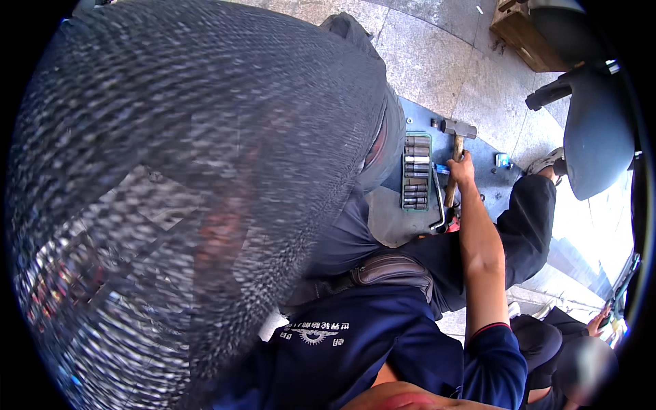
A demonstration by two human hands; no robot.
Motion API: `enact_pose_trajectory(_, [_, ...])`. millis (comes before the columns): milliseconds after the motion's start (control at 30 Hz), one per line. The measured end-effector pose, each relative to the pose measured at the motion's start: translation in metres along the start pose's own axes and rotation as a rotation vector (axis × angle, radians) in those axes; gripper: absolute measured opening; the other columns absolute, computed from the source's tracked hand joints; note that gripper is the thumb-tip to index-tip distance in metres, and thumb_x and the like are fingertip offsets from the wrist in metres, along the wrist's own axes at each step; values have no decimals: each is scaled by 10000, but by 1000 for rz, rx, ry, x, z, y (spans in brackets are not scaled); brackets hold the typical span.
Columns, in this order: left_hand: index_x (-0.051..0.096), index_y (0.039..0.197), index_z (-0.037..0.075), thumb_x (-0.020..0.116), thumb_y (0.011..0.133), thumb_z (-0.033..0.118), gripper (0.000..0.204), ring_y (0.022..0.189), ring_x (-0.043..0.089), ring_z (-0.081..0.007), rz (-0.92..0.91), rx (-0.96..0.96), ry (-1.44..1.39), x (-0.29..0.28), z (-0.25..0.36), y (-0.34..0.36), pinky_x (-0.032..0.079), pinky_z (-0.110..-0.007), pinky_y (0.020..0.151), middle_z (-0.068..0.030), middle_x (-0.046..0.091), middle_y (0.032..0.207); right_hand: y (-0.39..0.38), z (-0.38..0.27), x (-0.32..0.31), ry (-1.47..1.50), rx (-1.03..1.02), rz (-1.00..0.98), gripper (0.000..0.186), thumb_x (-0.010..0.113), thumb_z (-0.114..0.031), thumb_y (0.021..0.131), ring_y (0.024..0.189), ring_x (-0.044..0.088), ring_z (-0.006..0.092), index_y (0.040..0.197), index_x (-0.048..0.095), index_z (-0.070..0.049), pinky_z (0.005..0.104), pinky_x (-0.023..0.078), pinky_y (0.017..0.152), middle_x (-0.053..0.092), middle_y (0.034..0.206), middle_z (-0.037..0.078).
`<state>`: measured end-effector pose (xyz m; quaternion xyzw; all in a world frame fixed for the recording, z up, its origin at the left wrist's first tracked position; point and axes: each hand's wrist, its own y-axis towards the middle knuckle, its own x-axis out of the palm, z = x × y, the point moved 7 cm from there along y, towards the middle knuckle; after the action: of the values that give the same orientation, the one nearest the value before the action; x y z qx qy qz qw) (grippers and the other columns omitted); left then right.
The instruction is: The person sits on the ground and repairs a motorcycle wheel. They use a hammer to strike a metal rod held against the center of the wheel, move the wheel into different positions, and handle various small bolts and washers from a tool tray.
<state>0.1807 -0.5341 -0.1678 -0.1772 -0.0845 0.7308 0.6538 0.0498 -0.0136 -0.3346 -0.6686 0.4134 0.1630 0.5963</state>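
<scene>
My right hand [461,168] is closed around the wooden handle of a hammer [458,145], its heavy metal head pointing away from me. Just left of it, a green tray [430,147] holds a row of several metal sockets [416,160]. A bent metal wrench [436,195] lies between the tray and the hammer handle. My left hand cannot be made out; dark mesh [225,89] fills the left of the view, and a blurred reddish patch behind it is too unclear to name.
Tools rest on a dark mat [482,160] over stone paving [424,61]. A small blue box [503,160] sits on its right side. A grey rounded panel [598,137] and a wooden crate [523,37] stand farther right. Another person [564,355] is at the lower right.
</scene>
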Motion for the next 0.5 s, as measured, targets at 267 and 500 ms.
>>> enact_pose_trajectory(267, [683, 960, 38, 565, 1004, 229, 229, 800, 606, -156, -43, -28, 230, 8, -17, 2, 472, -328, 734, -71, 655, 809, -61, -74, -36, 345, 11, -13, 532, 725, -335, 878, 676, 679, 249, 1251, 604, 26, 408, 549, 606, 705, 860, 147])
enact_pose_trajectory(500, [659, 985, 24, 611, 997, 196, 180, 987, 617, -330, 62, 146, 496, 31, 4, -16, 476, -432, 892, -166, 669, 962, -214, -223, -117, 615, -619, -165, 351, 713, -177, 923, 721, 563, 137, 1226, 619, -26, 312, 487, 679, 614, 826, 37])
